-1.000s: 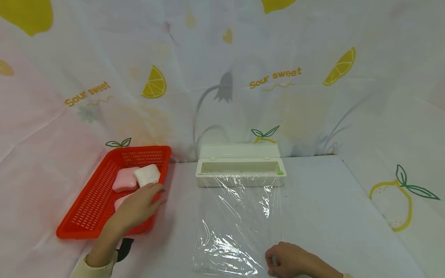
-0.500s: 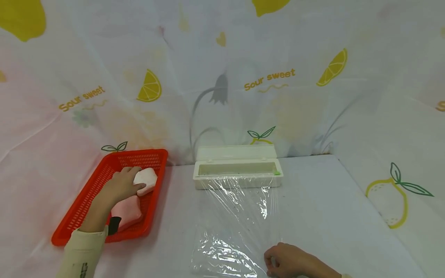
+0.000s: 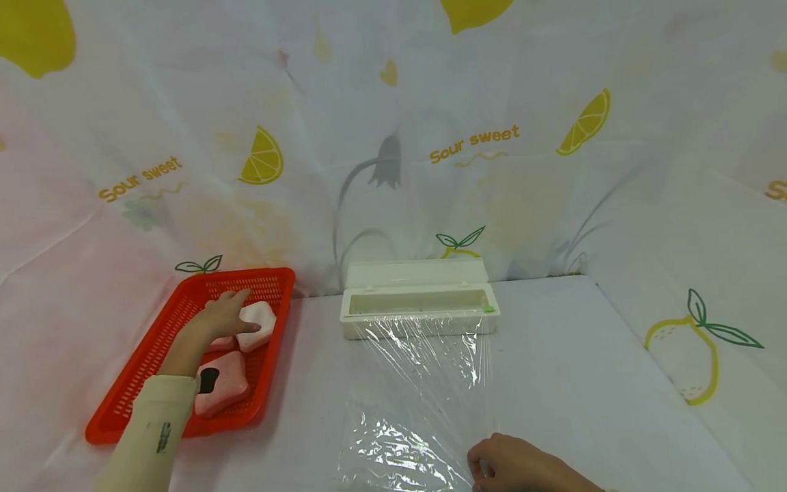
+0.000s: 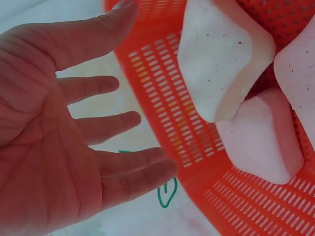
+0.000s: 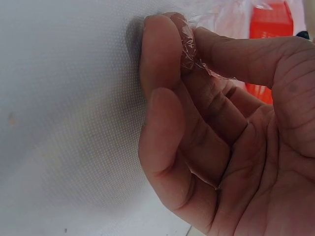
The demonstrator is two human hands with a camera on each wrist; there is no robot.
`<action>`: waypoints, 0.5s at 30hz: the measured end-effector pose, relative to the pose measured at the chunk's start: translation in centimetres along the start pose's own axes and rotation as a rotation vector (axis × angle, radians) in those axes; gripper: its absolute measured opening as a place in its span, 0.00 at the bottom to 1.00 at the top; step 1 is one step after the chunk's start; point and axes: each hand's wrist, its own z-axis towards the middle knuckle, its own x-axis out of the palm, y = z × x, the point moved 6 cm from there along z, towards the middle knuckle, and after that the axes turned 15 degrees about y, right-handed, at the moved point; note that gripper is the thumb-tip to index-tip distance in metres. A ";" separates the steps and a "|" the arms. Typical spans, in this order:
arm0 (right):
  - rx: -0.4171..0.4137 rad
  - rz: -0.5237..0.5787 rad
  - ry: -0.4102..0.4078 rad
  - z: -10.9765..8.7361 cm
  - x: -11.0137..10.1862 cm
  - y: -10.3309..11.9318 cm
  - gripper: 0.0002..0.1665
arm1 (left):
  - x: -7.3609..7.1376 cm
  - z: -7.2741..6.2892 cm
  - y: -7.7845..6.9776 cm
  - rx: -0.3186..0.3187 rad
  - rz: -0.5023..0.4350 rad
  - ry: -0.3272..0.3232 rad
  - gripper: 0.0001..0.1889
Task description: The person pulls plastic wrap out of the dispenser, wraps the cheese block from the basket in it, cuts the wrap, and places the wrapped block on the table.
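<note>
My left hand [image 3: 218, 321] is over the red plastic basket [image 3: 274, 362], thumb spread from the fingers beside a white rounded block [image 3: 263, 318]. In the left wrist view the spread fingers hold nothing, and the blocks lie apart from them. A pink block [image 3: 230, 383] lies nearer the basket's front; another pink block [image 3: 220, 344] is partly hidden by my left hand. At the front of the table, my right hand [image 3: 513, 465] pinches a bunched edge of clear cling film [image 5: 188, 44] between thumb and fingers. The film runs back to a white cling film dispenser [image 3: 424, 326].
The dispenser's lid [image 3: 415, 273] stands raised against the back, and a small green piece [image 3: 488, 309] sits at its right end. A printed lemon cloth [image 3: 541, 198] hangs behind the white table [image 3: 553, 362].
My left hand has moved from the basket's right side inward over the blocks, beside the white one. The head view has shifted slightly. My right hand keeps its pinch on the film.
</note>
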 end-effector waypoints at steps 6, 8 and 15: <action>-0.022 -0.015 -0.004 0.1 0.0 0.0 0.09 | 0.4 1.5 1.0 -0.015 -0.027 0.046 0.50; -0.027 -0.011 -0.006 0.1 0.1 -0.1 0.09 | 0.7 1.8 1.3 -0.034 -0.060 0.082 0.51; -0.042 0.026 -0.003 0.2 0.0 -0.1 0.09 | 2.0 2.6 2.4 -0.102 -0.169 0.257 0.50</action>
